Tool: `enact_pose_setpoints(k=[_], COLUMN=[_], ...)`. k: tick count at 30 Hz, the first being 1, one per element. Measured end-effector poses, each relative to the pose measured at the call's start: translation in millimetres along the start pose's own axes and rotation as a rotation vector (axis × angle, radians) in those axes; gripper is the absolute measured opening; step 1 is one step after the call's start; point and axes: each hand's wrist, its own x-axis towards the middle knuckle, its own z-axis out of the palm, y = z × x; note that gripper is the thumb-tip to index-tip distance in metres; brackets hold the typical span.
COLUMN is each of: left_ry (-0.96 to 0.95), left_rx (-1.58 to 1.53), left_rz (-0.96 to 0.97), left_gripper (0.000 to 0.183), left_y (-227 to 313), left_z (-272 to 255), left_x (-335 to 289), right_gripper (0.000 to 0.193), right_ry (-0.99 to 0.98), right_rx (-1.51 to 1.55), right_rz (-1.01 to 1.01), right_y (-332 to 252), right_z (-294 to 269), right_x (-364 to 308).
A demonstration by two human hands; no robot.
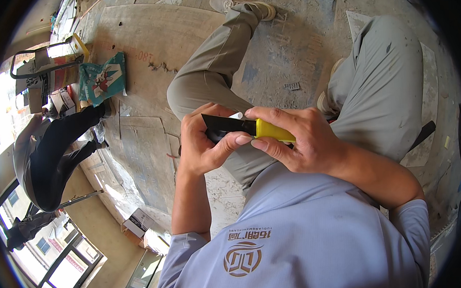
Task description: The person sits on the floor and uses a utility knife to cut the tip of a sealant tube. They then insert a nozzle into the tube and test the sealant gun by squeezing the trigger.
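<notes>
I see a teal printed bag point(102, 77) on the dusty floor point(136, 39), a small cardboard box point(139, 222) nearby, and another person in dark trousers point(58, 148) at left.

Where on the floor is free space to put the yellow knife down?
Bare board lies ahead of the left knee, right of the teal bag. Another patch sits between both legs, beside small staples. The far left, around the crate and another person, is crowded.
</notes>
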Motion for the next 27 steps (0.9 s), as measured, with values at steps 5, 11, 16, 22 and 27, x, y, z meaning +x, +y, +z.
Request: enact_pose_setpoints(k=[5, 11, 16, 22, 27], left_ry=[-0.007, -0.007, -0.005, 0.001, -0.001], left_rx=[0.016, 0.012, 0.007, 0.031, 0.056], left_rz=[-0.005, -0.010, 0.001, 0.048, 0.032], left_gripper=[0.055, 0.055, 0.055, 0.054, 0.051], left_y=[0.4, 0.4, -1.4, -4.3, -4.0], left_z=[-0.8, -1.2, -1.4, -1.1, -1.4], left_x=[0.1, -0.4, -1.1, -0.7, -0.7], right_gripper=[0.045, 0.044, 0.044, 0.044, 0.044], right_ry=[-0.015, -0.004, -0.008, 0.009, 0.000], right_rx=[0.018, 0.006, 0.005, -0.004, -0.029], right_rz=[0.020, 0.007, 0.012, -0.008, 0.002], right_y=[-1.2, -0.9, -0.7, 0.6, 1.1], right_z=[-1.0, -0.6, -0.7, 0.6, 0.4], right_x=[-0.2, 0.5, 0.4, 0.8, 0.4])
